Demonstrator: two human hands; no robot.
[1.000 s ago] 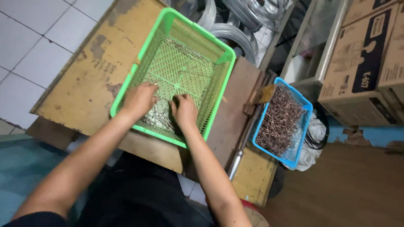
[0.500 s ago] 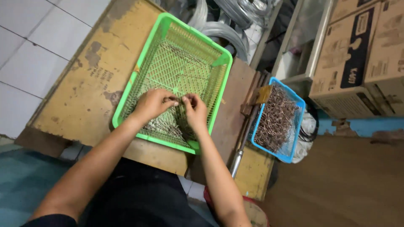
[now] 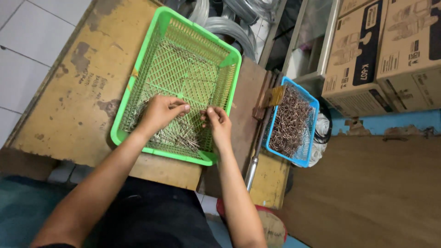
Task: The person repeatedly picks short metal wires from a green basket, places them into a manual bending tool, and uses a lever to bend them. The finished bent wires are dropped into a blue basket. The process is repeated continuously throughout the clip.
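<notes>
Both hands worked inside the green basket (image 3: 138, 82) on the desk (image 3: 59, 105): the left hand (image 3: 158, 112) and right hand (image 3: 218, 124) each pinched thin metal pins (image 3: 181, 135); loose grips risked dropping them through the mesh.

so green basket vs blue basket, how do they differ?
The green basket is larger and sits on the worn yellow table; the blue basket is smaller and lies off to the right. The green one holds a thin scatter of straight wire pieces, with the left hand and right hand inside; the blue one is heaped with bent wire pieces and untouched. Both are rectangular plastic mesh.
</notes>
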